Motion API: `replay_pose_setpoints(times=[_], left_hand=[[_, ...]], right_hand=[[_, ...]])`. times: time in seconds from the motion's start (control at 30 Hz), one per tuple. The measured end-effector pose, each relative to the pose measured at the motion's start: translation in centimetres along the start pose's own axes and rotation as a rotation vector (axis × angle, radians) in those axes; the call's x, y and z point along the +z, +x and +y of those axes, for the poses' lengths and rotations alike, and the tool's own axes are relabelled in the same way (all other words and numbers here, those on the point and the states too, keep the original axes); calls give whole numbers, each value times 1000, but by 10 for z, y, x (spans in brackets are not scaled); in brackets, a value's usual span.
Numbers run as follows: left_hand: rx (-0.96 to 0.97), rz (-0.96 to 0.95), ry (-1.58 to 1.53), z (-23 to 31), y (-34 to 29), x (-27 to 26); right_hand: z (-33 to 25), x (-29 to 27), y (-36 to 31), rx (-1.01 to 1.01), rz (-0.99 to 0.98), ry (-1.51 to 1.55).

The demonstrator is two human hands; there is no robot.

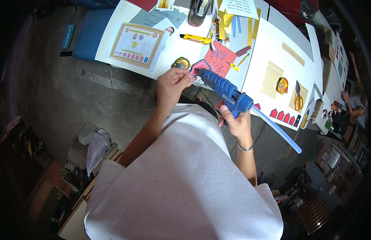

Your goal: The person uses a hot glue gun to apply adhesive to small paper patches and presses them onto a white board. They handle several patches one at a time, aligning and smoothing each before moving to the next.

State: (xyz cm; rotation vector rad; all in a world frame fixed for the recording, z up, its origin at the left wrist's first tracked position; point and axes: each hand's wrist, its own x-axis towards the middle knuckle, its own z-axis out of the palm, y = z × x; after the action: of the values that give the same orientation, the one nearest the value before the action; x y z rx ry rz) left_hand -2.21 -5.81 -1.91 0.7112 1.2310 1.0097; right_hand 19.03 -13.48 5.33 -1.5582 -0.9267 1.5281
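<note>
My right hand (pixel 236 125) is wrapped round the handle of a blue glue gun (pixel 225 89). A long translucent glue stick (pixel 279 132) sticks out of the gun's back end. The dark nozzle points left, close to the fingertips of my left hand (pixel 172 85). Those fingers are pinched at the edge of a small red, white and blue patch (pixel 201 65) over the table's near edge. The nozzle partly covers the patch, so whether it touches cannot be told. A yellow and black tape measure (pixel 181 63) lies just beyond my left fingers.
A framed certificate (pixel 134 46) lies at the left, near a yellow cutter knife (pixel 196 39). Beyond the gun is a red sheet (pixel 219 58) strewn with bits. The white board (pixel 269 52) at the right bears scissors (pixel 298 97), a badge patch (pixel 282 85) and several red patches (pixel 280 115).
</note>
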Motion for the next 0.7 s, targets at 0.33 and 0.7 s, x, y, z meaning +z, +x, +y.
replay_pose_setpoints(times=[0.33,0.7], left_hand=[[3,1,9,0,-2,-2],[12,-5,24,0,-2,-2]], right_hand=[[1,-4,4,-34,-17,-86],[-1,-7,6,-13,40,-48]])
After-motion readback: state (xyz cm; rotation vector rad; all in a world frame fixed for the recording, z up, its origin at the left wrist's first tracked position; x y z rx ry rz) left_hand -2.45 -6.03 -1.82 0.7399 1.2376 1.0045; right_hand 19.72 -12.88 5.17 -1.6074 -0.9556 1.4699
